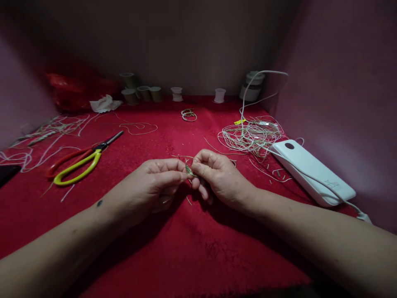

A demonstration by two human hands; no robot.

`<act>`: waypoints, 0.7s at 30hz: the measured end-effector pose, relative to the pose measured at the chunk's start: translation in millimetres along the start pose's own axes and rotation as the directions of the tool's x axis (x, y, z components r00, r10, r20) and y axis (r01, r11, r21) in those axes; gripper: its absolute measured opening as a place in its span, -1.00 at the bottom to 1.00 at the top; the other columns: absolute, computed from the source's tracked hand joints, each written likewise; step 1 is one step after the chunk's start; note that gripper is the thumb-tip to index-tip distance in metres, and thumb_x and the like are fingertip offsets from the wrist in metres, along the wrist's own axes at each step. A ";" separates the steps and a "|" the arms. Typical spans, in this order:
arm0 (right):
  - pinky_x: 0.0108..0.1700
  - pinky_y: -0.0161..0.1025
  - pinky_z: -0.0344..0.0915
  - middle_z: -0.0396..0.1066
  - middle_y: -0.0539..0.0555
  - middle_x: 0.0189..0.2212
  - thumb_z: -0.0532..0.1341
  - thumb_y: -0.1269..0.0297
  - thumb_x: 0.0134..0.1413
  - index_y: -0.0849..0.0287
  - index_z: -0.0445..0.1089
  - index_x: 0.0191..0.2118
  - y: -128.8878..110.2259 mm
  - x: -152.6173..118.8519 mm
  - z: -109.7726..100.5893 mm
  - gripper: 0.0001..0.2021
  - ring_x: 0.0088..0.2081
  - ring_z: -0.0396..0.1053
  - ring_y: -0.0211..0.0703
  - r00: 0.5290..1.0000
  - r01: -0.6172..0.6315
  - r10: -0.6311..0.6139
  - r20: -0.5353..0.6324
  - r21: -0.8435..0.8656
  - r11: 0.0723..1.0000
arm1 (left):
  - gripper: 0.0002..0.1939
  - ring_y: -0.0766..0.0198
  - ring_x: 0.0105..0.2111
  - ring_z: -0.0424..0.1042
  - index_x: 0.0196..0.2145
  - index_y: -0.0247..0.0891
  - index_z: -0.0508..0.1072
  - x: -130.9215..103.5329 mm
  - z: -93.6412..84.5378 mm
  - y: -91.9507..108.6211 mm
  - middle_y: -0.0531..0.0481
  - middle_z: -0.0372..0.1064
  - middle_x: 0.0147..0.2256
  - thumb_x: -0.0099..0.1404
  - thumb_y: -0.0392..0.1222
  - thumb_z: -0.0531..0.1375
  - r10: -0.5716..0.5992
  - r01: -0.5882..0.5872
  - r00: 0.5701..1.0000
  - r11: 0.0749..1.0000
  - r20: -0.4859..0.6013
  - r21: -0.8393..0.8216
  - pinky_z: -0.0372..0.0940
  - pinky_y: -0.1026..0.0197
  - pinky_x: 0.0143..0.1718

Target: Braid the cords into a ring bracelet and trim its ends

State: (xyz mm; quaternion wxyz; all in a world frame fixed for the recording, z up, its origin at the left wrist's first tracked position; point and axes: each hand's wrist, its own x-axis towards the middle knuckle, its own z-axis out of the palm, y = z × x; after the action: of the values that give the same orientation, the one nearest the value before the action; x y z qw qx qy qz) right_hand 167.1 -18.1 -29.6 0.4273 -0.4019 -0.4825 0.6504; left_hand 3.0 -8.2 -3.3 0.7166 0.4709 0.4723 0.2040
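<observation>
The left hand (161, 176) pinches a small green knotted piece (188, 169) between thumb and forefinger, and the right hand (221, 174) closes thumb and forefinger together at its other side, seemingly on a strand (which one, the fingertips hide). The piece is held up over the middle of the red-covered desk (198, 252), about midway between its left and right edges. For careful work here, the left pinch is best kept firm and close to the knots so that the piece does not roll, while the right pulls lightly and evenly; a sharp tug would probably bunch the knots or skew them. The thin cord (189, 201) hanging below the fingers looks easy to snag, so it should stay clear of the strand under the right fingertips. The scissors (101, 147) lie near the left edge, blades angled toward the far edge, well out of the way. Toward the right edge, the loose cord tangle (248, 134) sits against the white power bank (313, 171), and forearms would do well not to drag either. The light is dim, so holding the piece up off the desk, as here, likely helps in telling strands apart.
</observation>
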 end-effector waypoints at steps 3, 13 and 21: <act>-0.81 -0.50 0.05 0.26 -0.20 -0.72 0.06 0.40 0.19 0.14 0.12 -0.40 0.4 0.9 -0.1 -0.86 -0.80 0.13 -0.42 1.000 -0.001 0.001 0.006 0.004 1.000 | -0.83 0.50 -0.72 -0.21 -0.39 -0.25 0.40 1.4 0.2 0.0 0.24 -0.11 -0.69 0.20 -0.08 0.21 0.018 -0.017 1.000 0.998 -0.010 0.054 -0.25 0.38 -0.72; -0.82 -0.49 0.06 0.27 -0.19 -0.72 0.07 0.37 0.19 0.14 0.13 -0.40 -0.7 1.8 -2.6 -0.87 -0.81 0.12 -0.41 1.000 0.012 -0.011 -0.010 0.007 1.000 | -0.79 0.21 -0.36 0.39 -0.28 -0.23 0.52 -0.6 -7.7 3.8 -0.04 0.47 -0.33 0.22 -0.20 0.09 0.555 -0.243 0.830 0.456 -0.060 0.856 0.23 0.18 -0.30; -0.81 -0.50 0.05 0.27 -0.19 -0.71 0.08 0.35 0.19 0.14 0.13 -0.38 -0.3 1.2 -1.3 -0.88 -0.81 0.12 -0.41 1.000 0.014 -0.014 -0.012 0.004 1.000 | -0.75 0.30 -0.61 0.32 -0.29 -0.26 0.49 -7.6 -1.6 4.5 0.04 0.38 -0.60 0.24 -0.04 0.14 0.398 -0.225 0.905 0.748 -0.152 0.624 0.23 0.28 -0.56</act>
State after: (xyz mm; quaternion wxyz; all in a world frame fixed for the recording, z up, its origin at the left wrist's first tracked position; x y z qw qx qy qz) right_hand 168.0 -16.5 -29.7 0.4355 -0.4015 -0.4814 0.6461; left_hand -1.3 -10.9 4.1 0.4153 0.7104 0.5208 0.2273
